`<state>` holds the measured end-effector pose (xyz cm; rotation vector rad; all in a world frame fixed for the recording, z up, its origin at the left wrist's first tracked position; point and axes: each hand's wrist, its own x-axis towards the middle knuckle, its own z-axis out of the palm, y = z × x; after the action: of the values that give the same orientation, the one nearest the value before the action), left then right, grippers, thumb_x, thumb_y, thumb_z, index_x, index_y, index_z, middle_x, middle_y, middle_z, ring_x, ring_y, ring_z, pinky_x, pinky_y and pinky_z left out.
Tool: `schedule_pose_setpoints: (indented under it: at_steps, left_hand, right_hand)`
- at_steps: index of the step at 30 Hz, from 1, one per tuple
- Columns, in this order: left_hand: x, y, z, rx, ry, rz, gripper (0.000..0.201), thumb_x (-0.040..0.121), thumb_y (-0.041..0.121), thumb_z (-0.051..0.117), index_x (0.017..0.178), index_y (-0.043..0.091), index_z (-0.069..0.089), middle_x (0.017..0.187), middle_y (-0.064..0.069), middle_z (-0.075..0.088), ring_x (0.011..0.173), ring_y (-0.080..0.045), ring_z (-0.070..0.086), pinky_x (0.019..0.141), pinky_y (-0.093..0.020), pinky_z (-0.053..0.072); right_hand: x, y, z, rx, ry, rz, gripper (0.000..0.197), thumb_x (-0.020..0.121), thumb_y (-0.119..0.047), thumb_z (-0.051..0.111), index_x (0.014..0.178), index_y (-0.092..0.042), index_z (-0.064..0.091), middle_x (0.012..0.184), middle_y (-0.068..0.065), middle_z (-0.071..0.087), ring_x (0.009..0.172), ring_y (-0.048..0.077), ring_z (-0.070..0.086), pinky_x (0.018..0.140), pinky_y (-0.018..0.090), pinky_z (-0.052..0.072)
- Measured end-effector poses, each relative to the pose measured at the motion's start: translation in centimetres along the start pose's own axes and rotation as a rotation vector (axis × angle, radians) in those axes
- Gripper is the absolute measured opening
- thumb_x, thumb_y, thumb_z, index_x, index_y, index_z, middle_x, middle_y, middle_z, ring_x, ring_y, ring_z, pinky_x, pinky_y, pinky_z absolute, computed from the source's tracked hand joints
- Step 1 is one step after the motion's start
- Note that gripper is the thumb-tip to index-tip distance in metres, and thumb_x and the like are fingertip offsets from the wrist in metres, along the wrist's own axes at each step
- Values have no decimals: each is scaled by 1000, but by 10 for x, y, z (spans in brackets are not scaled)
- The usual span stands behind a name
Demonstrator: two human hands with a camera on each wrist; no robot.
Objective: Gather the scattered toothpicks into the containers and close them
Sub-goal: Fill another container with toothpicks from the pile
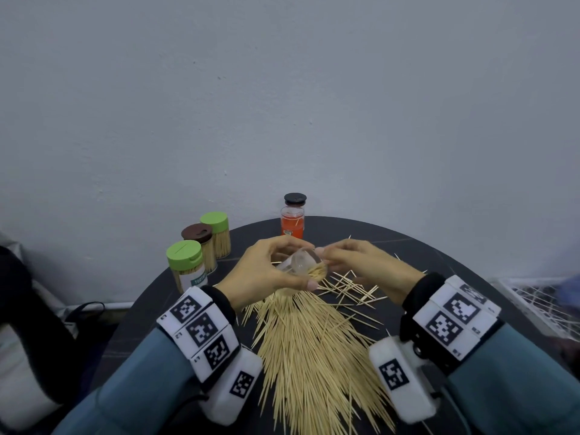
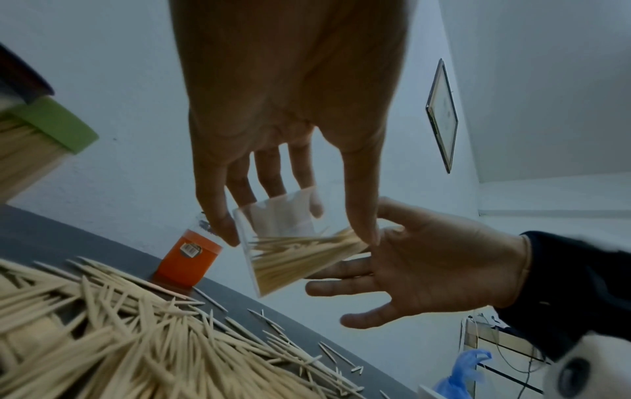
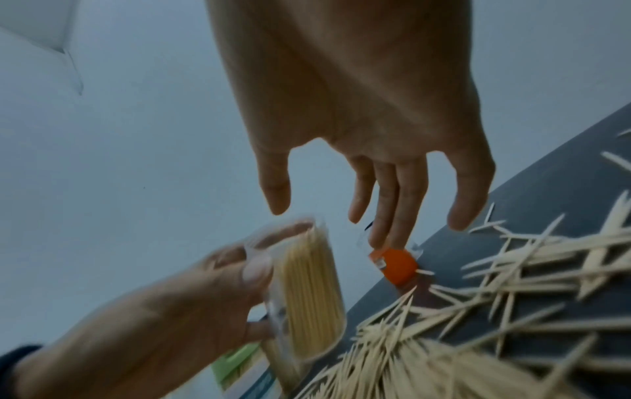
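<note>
A clear jar (image 1: 300,261), partly filled with toothpicks, is tilted at frame centre above the loose toothpicks (image 1: 314,346) on the round black table (image 1: 445,262). The left hand (image 1: 266,271) grips it, thumb and fingers around its sides. The right hand (image 1: 361,265), fingers spread and relaxed, hovers at its mouth. Four capped jars (image 1: 201,246) stand near the table's upper-left edge.

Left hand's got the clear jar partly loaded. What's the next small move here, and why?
Probably drop the right hand to the toothpick pile and pinch another bunch. The left hand grips the clear container tilted, mouth towards the open, empty right hand, and it looks only partly full, while most toothpicks lie on the table.
</note>
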<state>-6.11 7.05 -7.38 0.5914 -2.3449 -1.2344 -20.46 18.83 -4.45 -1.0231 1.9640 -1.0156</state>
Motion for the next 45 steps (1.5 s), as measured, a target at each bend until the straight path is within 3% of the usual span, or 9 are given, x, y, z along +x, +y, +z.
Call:
schedule_pose_setpoints:
  at_steps: [4,10,15,20,27,32,35,40,45]
  left_hand:
    - [4,-1,-1,-29,9,-34,60,59,37,87,114,33,64,112,10,66,108,-8,59,97,-42,49]
    - [8,3,-6,-87,-6,-33,63,55,39,85,113,28,65,111,6,67,104,-10,62,92,-35,52]
    - [8,3,-15,-133,24,-37,67,49,42,83,112,27,65,109,5,69,103,-12,64,93,-38,53]
    - [8,5,-19,-145,51,-60,57,60,28,86,113,25,65,108,3,69,102,-13,64,92,-38,53]
    - [8,6,-19,-139,54,-74,60,59,30,86,114,26,65,110,3,69,105,-15,63,94,-42,52]
    - [7,6,-19,-127,50,-77,64,56,35,86,115,26,64,111,3,68,106,-15,62,95,-44,51]
    - [6,8,-19,-123,43,-76,72,48,45,83,116,27,64,111,4,68,106,-15,62,95,-45,51]
    - [5,8,-19,-110,49,-87,61,58,33,87,114,28,64,111,4,68,107,-15,61,96,-45,50]
    - [4,11,-17,-118,51,-87,68,49,42,86,112,29,66,110,3,68,107,-16,62,95,-47,51]
  right_hand:
    - [9,3,-29,-104,124,35,31,89,-38,58,112,-17,57,112,1,62,101,13,57,80,29,43]
    - [36,16,-62,-781,176,302,35,93,-17,50,123,1,53,129,16,55,117,27,52,85,27,41]
    - [38,19,-55,-829,166,395,39,101,-17,32,136,-1,42,143,12,43,131,24,41,100,27,33]
    - [45,26,-41,-875,97,368,39,100,-13,30,134,1,43,140,13,45,128,24,45,98,25,37]
    - [52,34,-26,-959,36,343,40,99,-16,37,134,2,37,142,19,39,130,28,40,100,29,37]
    - [53,34,-17,-961,-41,243,31,96,-16,43,120,3,49,125,17,54,109,28,55,80,28,41]
    - [52,35,-12,-962,-81,171,28,95,-18,45,116,0,51,113,14,56,91,22,51,74,27,38]
    - [43,37,-5,-959,-152,33,26,94,-17,45,111,-2,57,115,11,60,104,26,58,89,34,48]
    - [23,28,3,-911,-254,-120,27,93,-17,48,114,-8,62,123,7,60,113,23,55,99,38,43]
